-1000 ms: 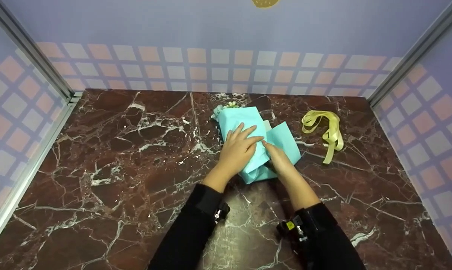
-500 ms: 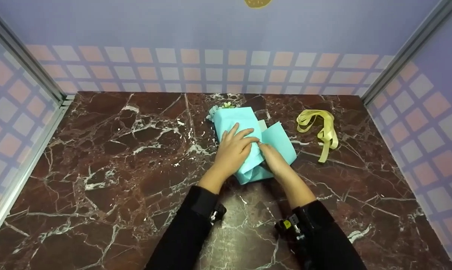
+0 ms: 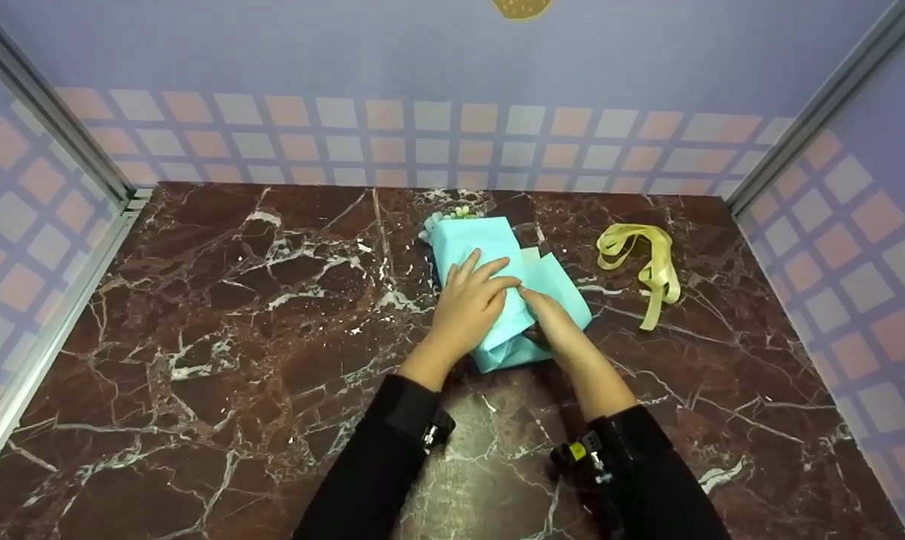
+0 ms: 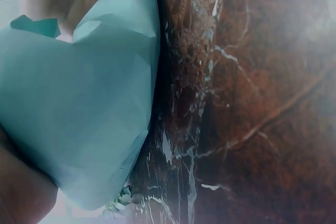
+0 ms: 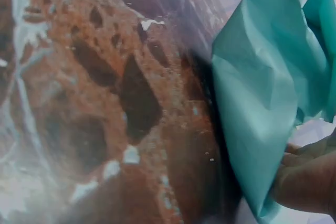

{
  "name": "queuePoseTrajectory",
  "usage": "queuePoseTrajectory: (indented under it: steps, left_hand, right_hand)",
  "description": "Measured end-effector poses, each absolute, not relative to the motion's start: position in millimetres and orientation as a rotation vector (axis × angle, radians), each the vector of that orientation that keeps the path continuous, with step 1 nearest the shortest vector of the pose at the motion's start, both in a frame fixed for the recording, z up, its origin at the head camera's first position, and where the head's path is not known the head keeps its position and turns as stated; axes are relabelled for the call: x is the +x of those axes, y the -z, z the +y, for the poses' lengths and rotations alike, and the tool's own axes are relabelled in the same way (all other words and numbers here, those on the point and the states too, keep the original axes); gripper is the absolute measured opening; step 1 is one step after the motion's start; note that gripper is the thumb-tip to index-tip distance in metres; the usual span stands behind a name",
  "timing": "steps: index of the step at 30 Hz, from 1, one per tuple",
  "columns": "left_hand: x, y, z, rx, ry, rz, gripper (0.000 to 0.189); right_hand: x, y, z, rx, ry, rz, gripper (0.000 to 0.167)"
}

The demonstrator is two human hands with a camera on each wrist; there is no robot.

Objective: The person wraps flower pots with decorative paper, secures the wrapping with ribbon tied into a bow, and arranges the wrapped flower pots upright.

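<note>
A bundle in light-blue wrapping paper (image 3: 473, 236) lies slanted on the marble table, small flowers (image 3: 461, 212) showing at its far end. Across the folded top, my left hand (image 3: 471, 300) rests flat with spread fingers. My right hand (image 3: 561, 322) is at the paper's right edge, its thumb side up near the left index fingertip and its other fingers mostly hidden. In the right wrist view this hand (image 5: 310, 182) holds the paper (image 5: 257, 98) at its lower edge. The left wrist view shows the bundle's near end (image 4: 100, 93). A loose flap (image 3: 564, 285) spreads out on the right.
A looped yellow ribbon (image 3: 651, 270) lies to the right of the bundle. Behind the table (image 3: 272, 345) stands a lilac wall (image 3: 310, 52) with a checked band; side panels bound it left and right. White specks dot the tabletop left of the bundle.
The right flap of paper has sunk lower and its upper corner has drawn in. Both hands keep nearly the same place on the bundle; the head view has shifted slightly.
</note>
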State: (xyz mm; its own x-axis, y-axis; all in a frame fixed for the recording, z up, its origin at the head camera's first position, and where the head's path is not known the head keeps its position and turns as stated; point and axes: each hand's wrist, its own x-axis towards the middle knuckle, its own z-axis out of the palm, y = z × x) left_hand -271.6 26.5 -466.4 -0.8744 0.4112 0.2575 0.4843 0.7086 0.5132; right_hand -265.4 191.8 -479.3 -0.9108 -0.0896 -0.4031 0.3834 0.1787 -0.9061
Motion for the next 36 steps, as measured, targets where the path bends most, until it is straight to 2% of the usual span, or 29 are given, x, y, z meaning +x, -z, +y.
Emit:
queuePoseTrajectory:
  steps: [7,15,23,28,32,36]
  left_hand:
    - [-270.2,464.5,26.4,-0.715,0.863,-2.789,0.035]
    - [-269.4,466.3,26.5,-0.714,0.862,-2.81,0.035]
    - [-270.1,465.9,27.8,-0.705,0.815,-2.856,0.036]
    - [-270.3,464.7,27.9,-0.714,0.803,-2.857,0.035]
    - [-269.9,464.2,26.3,-0.699,0.831,-2.853,0.035]
    - [-268.6,464.1,24.0,-0.688,0.859,-2.852,0.036]
  right_hand:
    - [-258.1,479.9,192.6,0.272,1.879,1.995,0.067]
    - [-245.1,487.3,193.8,0.304,2.016,1.97,0.065]
    - [-227.0,481.7,202.5,0.391,2.16,2.274,0.039]
    - [-212.2,480.8,213.4,0.637,2.325,2.344,0.027]
    - [-201.8,481.0,221.9,0.798,2.389,2.26,0.025]
    - [-193.4,480.9,230.0,0.838,2.279,2.171,0.037]
